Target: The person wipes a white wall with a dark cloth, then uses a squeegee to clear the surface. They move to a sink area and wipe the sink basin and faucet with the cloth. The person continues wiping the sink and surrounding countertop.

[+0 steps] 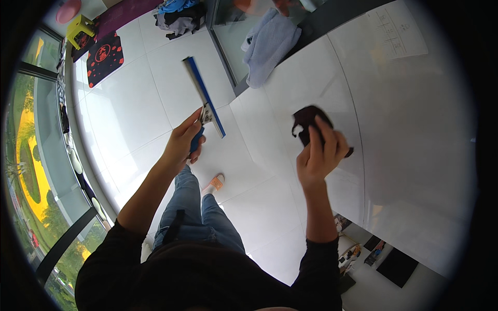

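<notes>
My left hand (184, 140) grips the blue handle of a window squeegee (203, 93), whose long metal channel and blue blade tilt up and away from me. In my right hand (323, 157) is a dark cloth (311, 118), bunched under the fingers. The cloth is held at a pale, glossy tiled wall (404, 128); whether it touches the surface I cannot tell. My fingers hide part of the cloth.
A grey towel (268, 48) hangs at the dark-framed glass panel (233, 50). A yellow stool (79, 31) and a dark patterned mat (104, 58) are at the far left. Clothes (181, 19) lie heaped on the tiled floor (128, 112). Windows (58, 112) line the left side.
</notes>
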Available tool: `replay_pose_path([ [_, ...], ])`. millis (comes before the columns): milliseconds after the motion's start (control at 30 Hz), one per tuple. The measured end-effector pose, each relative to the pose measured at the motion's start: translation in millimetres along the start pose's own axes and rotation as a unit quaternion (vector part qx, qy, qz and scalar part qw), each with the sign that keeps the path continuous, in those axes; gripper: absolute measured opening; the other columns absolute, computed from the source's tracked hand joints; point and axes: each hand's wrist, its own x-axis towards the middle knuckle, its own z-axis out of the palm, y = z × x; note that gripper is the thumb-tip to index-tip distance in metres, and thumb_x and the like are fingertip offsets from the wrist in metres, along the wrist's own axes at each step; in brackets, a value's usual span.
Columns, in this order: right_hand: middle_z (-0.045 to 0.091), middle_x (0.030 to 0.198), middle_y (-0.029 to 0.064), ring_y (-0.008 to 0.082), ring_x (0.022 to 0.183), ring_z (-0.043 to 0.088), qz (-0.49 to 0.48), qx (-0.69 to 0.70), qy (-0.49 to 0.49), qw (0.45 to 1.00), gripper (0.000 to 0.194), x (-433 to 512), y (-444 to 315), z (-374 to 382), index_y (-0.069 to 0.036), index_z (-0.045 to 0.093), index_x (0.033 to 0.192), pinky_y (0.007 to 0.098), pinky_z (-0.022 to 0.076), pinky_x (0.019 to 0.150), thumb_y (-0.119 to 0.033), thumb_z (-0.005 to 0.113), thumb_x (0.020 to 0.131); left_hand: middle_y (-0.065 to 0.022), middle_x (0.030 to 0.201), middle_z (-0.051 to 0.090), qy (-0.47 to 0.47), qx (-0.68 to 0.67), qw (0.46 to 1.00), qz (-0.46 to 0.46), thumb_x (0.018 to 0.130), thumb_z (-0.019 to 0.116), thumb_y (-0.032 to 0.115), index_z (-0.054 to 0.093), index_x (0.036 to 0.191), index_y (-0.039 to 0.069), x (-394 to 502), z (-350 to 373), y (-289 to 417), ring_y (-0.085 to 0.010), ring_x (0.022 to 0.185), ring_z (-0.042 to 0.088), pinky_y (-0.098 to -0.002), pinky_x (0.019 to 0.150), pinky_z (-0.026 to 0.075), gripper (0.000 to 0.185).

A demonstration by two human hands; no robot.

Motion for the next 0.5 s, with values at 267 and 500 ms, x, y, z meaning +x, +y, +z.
replay_pose_path([
  [267,0.07,0.122,0.0103,0.034,0.108,0.053,0.289,0.132,-0.246,0.916,0.032,-215,-79,-82,0.001,0.074,0.109,0.0466,0.0429,0.095,0.012,0.059,0.083,-0.0033,0.083,0.056,-0.005,0.008,0.999,0.03,0.113,0.048,0.028,0.053,0.157,0.029,107,133,-9,-0.0095,0.047,0.047,-0.0281,0.041,0.041,0.044],
  [500,0.07,0.125,0.0144,0.0301,0.114,0.065,0.655,0.254,-0.237,0.67,0.039,-293,-107,-98,0.003,0.073,0.123,0.0394,0.0531,0.1,0.011,0.054,0.09,-0.0026,0.078,0.057,0.011,0.048,0.99,0.131,0.111,0.048,0.026,0.057,0.155,0.027,134,207,40,-0.0094,0.047,0.048,-0.028,0.041,0.042,0.044],
])
